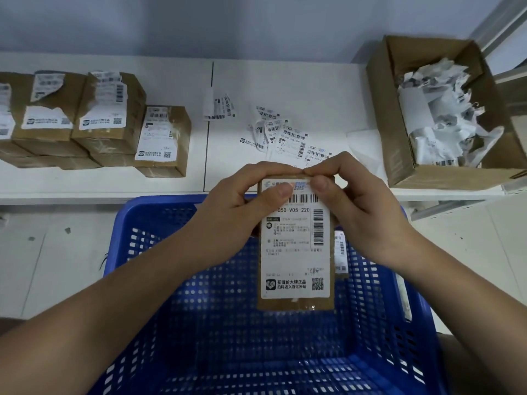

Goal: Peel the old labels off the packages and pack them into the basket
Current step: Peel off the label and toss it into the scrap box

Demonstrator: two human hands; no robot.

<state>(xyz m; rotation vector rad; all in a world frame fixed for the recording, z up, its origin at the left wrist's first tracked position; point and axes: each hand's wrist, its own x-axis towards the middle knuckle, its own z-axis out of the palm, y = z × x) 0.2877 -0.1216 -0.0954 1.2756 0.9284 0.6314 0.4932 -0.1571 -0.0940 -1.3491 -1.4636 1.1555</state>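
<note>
Both hands, the left hand (239, 206) and right hand (353, 206), are gripping the package (295, 252) above the blue basket (199, 323), thumbs working the label (295, 260) at its top edge, which is risking tearing and leaving paper stuck if pulled unevenly.

Parcel-handling workroom.
I see labelled cardboard parcels (108, 115) stacked on a white bench (285, 86) and a carton (399, 143) of torn labels.
</note>
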